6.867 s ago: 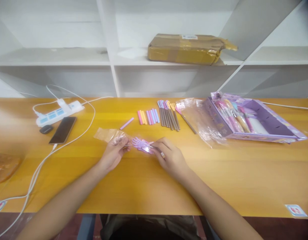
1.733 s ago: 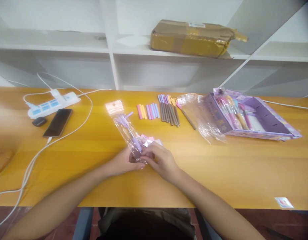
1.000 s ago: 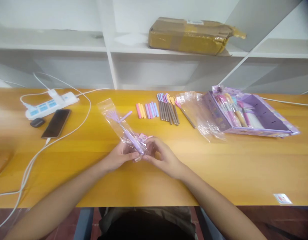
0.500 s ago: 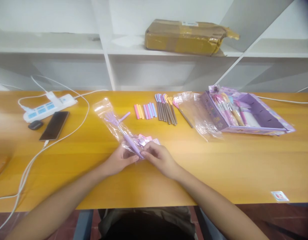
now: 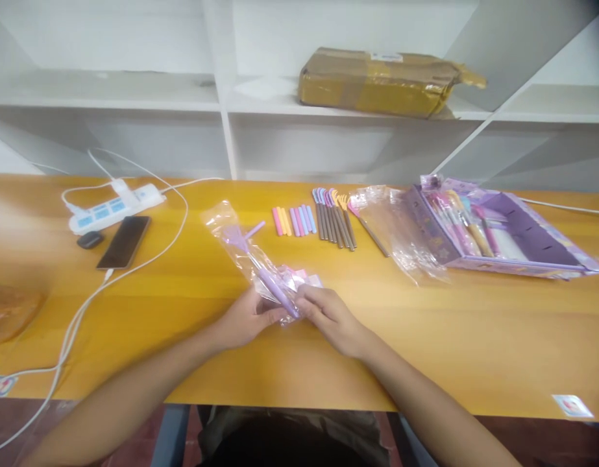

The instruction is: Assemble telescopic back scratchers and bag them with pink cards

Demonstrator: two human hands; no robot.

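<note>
A purple back scratcher point(image 5: 274, 284) with a claw-like head lies slantwise in a clear plastic bag point(image 5: 222, 219), its head toward the far left. My left hand point(image 5: 248, 318) is closed round the lower part of the bag, thumb against the handle. With closed fingers, my right hand point(image 5: 331, 314) pinches the bag beside the handle's end. Pink and white packets point(image 5: 299, 275) lie just behind my hands, partly hidden. Farther back are a row of coloured handle sleeves point(image 5: 302, 220) and a row of claw-headed metal rods point(image 5: 334, 224). A loose purple stick point(image 5: 256, 229) shows near the scratcher's head.
At right, a purple box point(image 5: 523, 264) holds wrapped back scratchers, with crumpled clear plastic point(image 5: 401, 227) and a pink-headed rod point(image 5: 374, 235) beside it. A power strip point(image 5: 117, 209), phone point(image 5: 124, 243) and white cables stand left. A taped carton point(image 5: 377, 81) sits on the shelf.
The whole view has shifted, so everything appears slightly farther right and lower. Both hands keep their hold on the bagged back scratcher; its head has turned a little.
</note>
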